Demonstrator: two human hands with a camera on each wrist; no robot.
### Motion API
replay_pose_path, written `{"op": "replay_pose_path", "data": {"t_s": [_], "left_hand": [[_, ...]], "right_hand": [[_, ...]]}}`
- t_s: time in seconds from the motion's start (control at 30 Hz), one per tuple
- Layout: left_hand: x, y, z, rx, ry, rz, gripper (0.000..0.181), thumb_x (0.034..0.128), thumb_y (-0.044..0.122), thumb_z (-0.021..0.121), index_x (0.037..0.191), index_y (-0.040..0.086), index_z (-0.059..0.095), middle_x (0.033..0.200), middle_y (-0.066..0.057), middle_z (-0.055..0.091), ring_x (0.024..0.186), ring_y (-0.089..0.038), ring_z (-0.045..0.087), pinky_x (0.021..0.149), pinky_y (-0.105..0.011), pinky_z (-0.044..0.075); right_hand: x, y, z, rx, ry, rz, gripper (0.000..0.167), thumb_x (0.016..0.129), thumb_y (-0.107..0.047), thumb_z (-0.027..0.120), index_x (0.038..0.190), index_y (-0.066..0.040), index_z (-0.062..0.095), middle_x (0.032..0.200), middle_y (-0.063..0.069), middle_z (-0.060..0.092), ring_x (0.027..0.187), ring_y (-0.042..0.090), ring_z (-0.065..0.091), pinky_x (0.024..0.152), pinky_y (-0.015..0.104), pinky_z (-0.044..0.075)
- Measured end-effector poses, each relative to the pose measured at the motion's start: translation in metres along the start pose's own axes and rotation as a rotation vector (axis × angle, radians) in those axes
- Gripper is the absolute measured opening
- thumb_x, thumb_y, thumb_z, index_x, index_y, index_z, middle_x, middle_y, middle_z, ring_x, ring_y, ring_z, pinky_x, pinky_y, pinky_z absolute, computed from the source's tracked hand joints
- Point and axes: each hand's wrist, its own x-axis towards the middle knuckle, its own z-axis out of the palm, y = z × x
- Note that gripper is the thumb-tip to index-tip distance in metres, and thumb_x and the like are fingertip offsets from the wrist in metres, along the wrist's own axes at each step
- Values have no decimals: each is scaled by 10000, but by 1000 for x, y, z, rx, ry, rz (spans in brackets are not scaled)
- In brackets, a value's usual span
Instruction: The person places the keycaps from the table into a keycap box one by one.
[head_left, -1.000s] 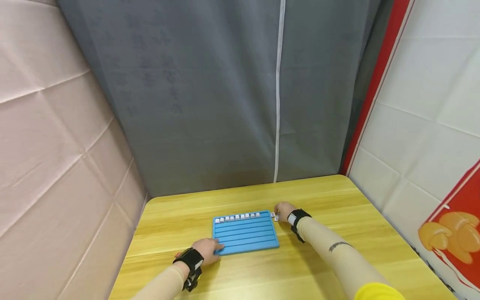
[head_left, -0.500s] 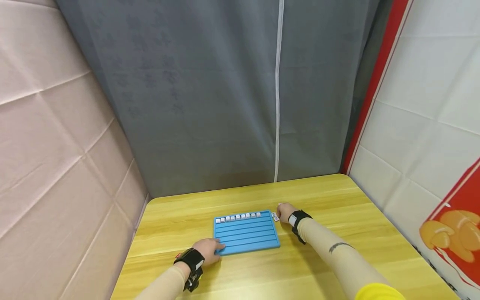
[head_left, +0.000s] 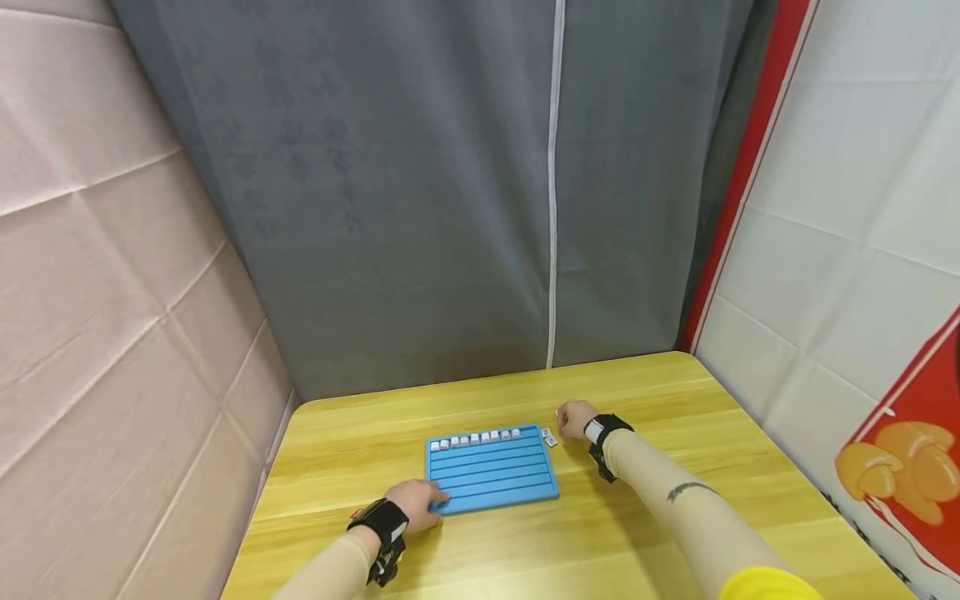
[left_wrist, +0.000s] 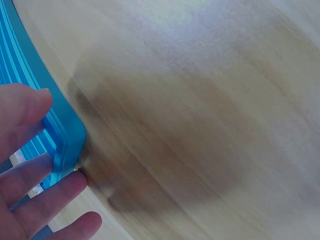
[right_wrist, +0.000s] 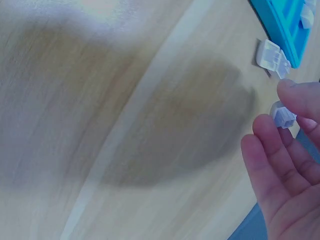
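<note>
A light blue ridged tray [head_left: 491, 479] lies on the wooden table, with a row of white keycaps [head_left: 475, 439] along its far edge. My left hand [head_left: 412, 502] rests at the tray's near left corner. In the left wrist view its fingers [left_wrist: 55, 200] are fairly straight beside the blue corner, the thumb lying over the edge. Off the tray's far right corner, my right hand [head_left: 576, 418] pinches a translucent white keycap [right_wrist: 283, 115] between thumb and fingertips, its hollow underside showing. Loose keycaps [right_wrist: 272, 57] lie between that hand and the tray.
The yellow wood-grain table [head_left: 480, 558] reaches back to a grey curtain [head_left: 420, 208]. A pinkish cloth wall [head_left: 135, 333] stands on the left, a white one [head_left: 832, 208] with a red printed panel on the right.
My right hand has shifted slightly right, away from the tray, uncovering the loose keycaps beside it. My left hand and the tray stay in place.
</note>
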Motion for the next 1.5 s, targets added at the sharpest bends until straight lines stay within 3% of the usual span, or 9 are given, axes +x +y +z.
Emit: {"op": "replay_pose_path", "data": {"t_s": [0.5, 0.63, 0.8, 1.27, 1.5], "left_hand": [[5, -7, 3, -18, 5, 0, 365, 845, 280, 713, 1202, 204, 712, 1228, -106, 642, 1138, -320, 590, 923, -445, 480], [4, -7, 3, -19, 8, -3, 365, 847, 280, 712, 1203, 198, 711, 1231, -114, 639, 1143, -327, 588, 927, -450, 477], [6, -10, 3, -14, 23, 6, 367, 848, 279, 713, 1205, 194, 710, 1225, -109, 644, 1150, -318, 586, 936, -447, 472], [4, -13, 4, -34, 23, -8, 365, 849, 287, 716, 1203, 201, 711, 1220, -97, 643, 1146, -310, 586, 928, -449, 476], [3, -14, 6, -15, 54, -4, 357, 842, 288, 719, 1188, 198, 720, 1209, -100, 647, 1127, -314, 597, 908, -446, 489]], "right_hand": [[14, 1, -3, 4, 99, -22, 210, 679, 43, 738, 680, -88, 574, 643, -29, 500, 622, 153, 454, 593, 272, 400], [15, -5, -4, 16, 92, -35, 132, 699, 42, 743, 779, -24, 661, 708, 4, 588, 665, 167, 521, 635, 311, 469], [17, -11, -6, 11, 94, -49, 174, 722, 46, 736, 894, 26, 729, 824, 76, 682, 743, 202, 599, 713, 359, 521], [14, -19, -3, 91, 17, 11, 147, 809, 21, 722, 954, 31, 738, 879, 81, 685, 805, 220, 608, 754, 383, 526], [15, -25, 1, 108, 8, 32, 98, 790, 32, 716, 880, -7, 724, 791, 42, 628, 732, 197, 531, 709, 354, 498]]}}
